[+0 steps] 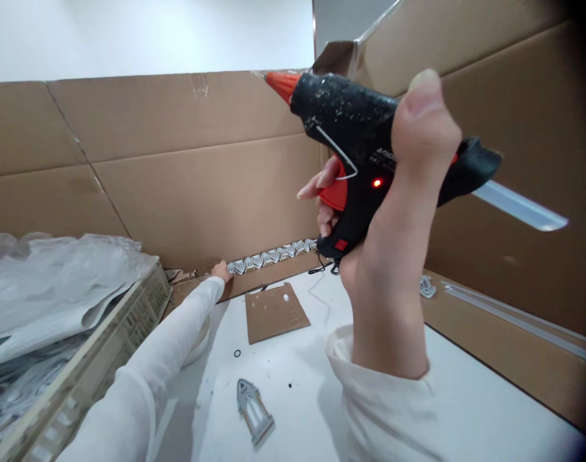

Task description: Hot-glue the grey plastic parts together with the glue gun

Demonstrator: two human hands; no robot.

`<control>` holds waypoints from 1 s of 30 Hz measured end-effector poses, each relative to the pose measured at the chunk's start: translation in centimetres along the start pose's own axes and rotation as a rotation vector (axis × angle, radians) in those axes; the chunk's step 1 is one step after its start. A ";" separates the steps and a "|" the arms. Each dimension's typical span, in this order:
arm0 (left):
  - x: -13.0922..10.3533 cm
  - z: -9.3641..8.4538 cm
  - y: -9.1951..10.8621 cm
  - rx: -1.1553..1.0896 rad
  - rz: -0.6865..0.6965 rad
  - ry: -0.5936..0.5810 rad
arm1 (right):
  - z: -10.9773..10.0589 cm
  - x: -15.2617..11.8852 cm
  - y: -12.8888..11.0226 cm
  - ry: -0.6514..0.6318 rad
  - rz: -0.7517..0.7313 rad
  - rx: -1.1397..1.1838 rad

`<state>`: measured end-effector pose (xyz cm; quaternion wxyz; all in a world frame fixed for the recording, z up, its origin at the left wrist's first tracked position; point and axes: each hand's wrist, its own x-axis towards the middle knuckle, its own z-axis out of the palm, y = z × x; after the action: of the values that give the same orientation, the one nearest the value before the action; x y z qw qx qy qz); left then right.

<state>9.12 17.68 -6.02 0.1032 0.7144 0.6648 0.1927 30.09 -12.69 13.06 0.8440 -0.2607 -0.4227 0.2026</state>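
Observation:
My right hand (399, 173) is wrapped round the handle of a black glue gun (345, 109), with fingers at its red trigger. The gun's orange nozzle points up and left, a red light glows on its side, and a clear glue stick (519, 204) sticks out of the back. Far off, my left hand (222, 271) reaches to the left end of a row of small grey window-shaped pieces (268, 256) on a cardboard strip; its fingers are closed and small, and what they grip cannot be made out. One more grey piece (254, 412) lies on the white table.
A cardboard square (276, 313) and a small black ring (237, 353) lie on the white table (312, 410). At left stands a plastic crate (105, 346) with clear bags (57, 276). Cardboard walls (201, 179) rise behind and at right. Another grey piece (426, 287) is at right.

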 end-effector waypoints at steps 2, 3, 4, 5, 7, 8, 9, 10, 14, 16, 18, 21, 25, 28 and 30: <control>-0.1 0.2 0.0 0.141 -0.029 0.025 | -0.1 0.0 0.1 -0.016 -0.014 0.023; -0.2 0.2 0.0 0.192 -0.031 0.029 | -0.2 0.0 0.2 -0.032 -0.017 0.025; -0.3 0.2 0.1 0.241 -0.025 0.027 | -0.3 0.0 0.3 -0.046 -0.020 0.023; -0.5 0.1 0.1 0.285 -0.013 0.021 | -0.4 0.1 0.4 -0.057 -0.025 0.020; -0.9 -0.1 0.3 0.359 0.020 0.000 | -0.5 0.1 0.5 -0.068 -0.035 0.021; -1.1 -0.2 0.4 0.390 0.038 -0.010 | -0.5 0.1 0.5 -0.073 -0.034 0.023; -1.3 -0.3 0.5 0.416 0.055 -0.019 | -0.4 0.1 0.5 -0.068 -0.036 0.024; -1.5 -0.3 0.6 0.439 0.070 -0.023 | -0.3 0.1 0.5 -0.060 -0.036 0.024; -2.1 -0.2 0.9 0.488 0.104 -0.023 | 0.0 0.0 0.4 -0.061 -0.035 0.025; -2.3 -0.1 0.9 0.492 0.106 -0.015 | 0.0 -0.1 0.4 -0.074 -0.037 0.027; -2.4 -0.1 0.8 0.482 0.108 -0.009 | -0.1 -0.1 0.5 -0.079 -0.034 0.022; -2.3 -0.8 0.7 0.441 0.111 -0.014 | -0.4 0.0 0.6 -0.102 -0.028 -0.020; -2.6 -3.7 0.7 0.365 0.076 0.001 | -0.6 0.1 0.6 -0.074 -0.031 -0.034; -4.4 -6.9 0.3 0.299 0.060 -0.040 | -0.5 0.1 0.6 -0.022 -0.025 -0.008; -6.5 -8.7 -0.3 0.243 0.054 -0.117 | -0.5 0.0 0.5 -0.011 -0.039 0.000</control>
<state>4.98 10.38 0.84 0.0492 0.7491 0.6568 0.0716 30.40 -12.47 12.51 0.8454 -0.2513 -0.4323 0.1877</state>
